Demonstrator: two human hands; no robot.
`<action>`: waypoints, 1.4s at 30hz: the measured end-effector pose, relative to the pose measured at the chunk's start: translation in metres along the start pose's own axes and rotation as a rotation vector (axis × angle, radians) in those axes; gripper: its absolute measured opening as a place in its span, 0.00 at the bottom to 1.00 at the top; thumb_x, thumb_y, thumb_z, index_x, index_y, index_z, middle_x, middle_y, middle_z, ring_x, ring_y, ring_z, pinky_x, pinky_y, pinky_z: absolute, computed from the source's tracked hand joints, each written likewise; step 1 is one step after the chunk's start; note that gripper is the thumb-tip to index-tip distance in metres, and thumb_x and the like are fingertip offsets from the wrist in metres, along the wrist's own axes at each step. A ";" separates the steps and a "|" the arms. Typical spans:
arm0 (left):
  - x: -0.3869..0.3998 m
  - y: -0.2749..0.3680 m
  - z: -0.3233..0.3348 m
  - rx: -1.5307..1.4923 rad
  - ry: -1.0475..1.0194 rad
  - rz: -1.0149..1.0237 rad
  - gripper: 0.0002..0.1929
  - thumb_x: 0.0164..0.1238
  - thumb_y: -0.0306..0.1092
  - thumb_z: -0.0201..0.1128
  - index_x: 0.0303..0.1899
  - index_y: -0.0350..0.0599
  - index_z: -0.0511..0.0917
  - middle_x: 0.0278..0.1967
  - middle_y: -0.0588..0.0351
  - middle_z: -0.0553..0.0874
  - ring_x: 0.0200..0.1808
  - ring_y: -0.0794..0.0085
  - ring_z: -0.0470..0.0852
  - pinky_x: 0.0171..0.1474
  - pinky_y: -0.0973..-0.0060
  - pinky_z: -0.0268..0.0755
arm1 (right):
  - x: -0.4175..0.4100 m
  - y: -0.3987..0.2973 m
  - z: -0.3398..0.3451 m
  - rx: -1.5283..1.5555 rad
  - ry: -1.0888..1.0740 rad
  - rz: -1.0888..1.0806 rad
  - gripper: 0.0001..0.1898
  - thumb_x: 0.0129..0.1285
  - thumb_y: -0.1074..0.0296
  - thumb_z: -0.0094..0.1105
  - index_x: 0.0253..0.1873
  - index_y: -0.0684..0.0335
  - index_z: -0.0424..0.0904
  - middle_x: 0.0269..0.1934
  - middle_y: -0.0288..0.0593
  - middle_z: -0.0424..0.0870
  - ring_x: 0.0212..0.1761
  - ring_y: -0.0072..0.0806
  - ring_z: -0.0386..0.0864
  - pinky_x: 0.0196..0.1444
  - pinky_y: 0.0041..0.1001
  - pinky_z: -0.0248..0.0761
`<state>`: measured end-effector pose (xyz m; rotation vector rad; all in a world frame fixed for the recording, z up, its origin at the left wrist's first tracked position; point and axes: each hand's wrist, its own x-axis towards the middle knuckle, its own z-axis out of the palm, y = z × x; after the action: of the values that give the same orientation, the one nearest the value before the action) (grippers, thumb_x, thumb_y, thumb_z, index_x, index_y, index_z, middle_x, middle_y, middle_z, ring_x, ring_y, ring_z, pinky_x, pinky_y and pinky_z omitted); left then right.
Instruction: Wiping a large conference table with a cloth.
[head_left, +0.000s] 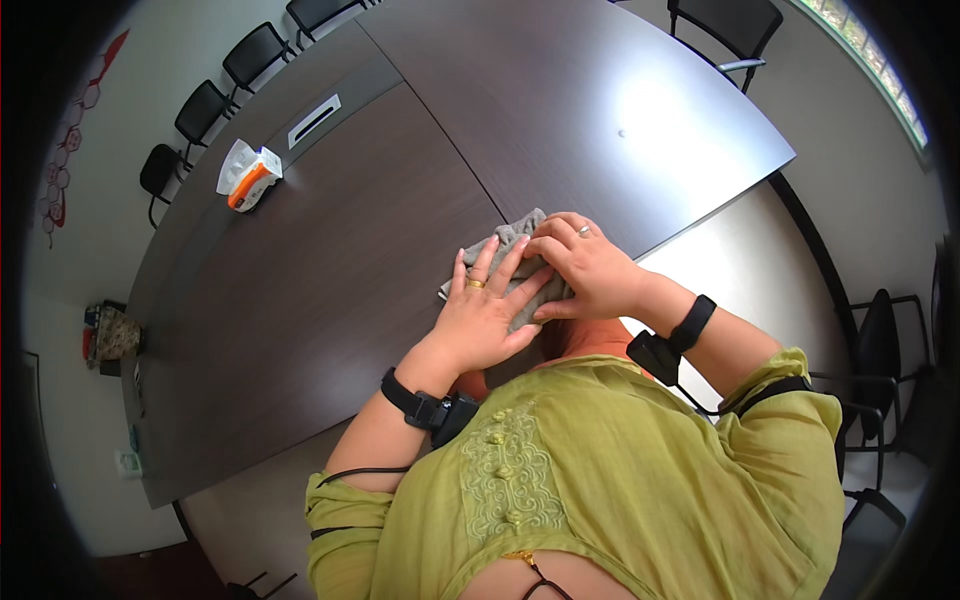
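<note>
A grey cloth (517, 234), bunched and folded, lies at the near edge of the dark wood-grain table (352, 277). My left hand (484, 315) rests flat on it with the fingers spread, and a gold ring is on one finger. On the cloth's right side, my right hand (585, 266) has its fingers curled and its thumb against the fabric, holding it. Part of the cloth is hidden under both hands. Each wrist wears a black strap with a small box, and a cable runs from it.
A tissue pack (253, 180) in orange and white stands at the table's left. Beyond it, a socket panel (315, 121) is set into the tabletop. Black chairs (259, 54) line the far side, and more chairs (879, 360) stand at my right.
</note>
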<state>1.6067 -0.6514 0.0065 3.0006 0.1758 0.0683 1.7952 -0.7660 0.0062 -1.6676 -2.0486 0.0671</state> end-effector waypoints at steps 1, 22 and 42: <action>-0.001 -0.001 -0.001 -0.031 -0.002 0.007 0.35 0.57 0.51 0.64 0.68 0.65 0.65 0.75 0.52 0.46 0.75 0.46 0.43 0.69 0.33 0.40 | 0.001 -0.007 -0.002 -0.123 -0.070 0.052 0.39 0.50 0.39 0.67 0.59 0.65 0.69 0.56 0.53 0.70 0.66 0.48 0.63 0.70 0.53 0.51; -0.083 -0.037 -0.003 -0.287 0.431 -0.237 0.34 0.67 0.63 0.51 0.66 0.48 0.68 0.70 0.44 0.62 0.73 0.49 0.56 0.72 0.47 0.40 | -0.028 0.015 -0.020 -0.332 -0.103 0.083 0.48 0.42 0.35 0.70 0.71 0.31 0.59 0.74 0.46 0.55 0.75 0.48 0.52 0.71 0.58 0.46; -0.083 -0.032 -0.006 -0.349 0.415 -0.266 0.36 0.69 0.62 0.50 0.66 0.42 0.67 0.69 0.40 0.63 0.69 0.46 0.61 0.71 0.52 0.49 | -0.036 0.022 -0.023 -0.338 -0.117 0.186 0.52 0.39 0.34 0.71 0.72 0.45 0.60 0.72 0.49 0.57 0.77 0.46 0.47 0.73 0.57 0.40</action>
<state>1.5206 -0.6288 0.0052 2.5546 0.5406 0.6235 1.8293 -0.8005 0.0066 -2.1025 -2.0716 -0.1302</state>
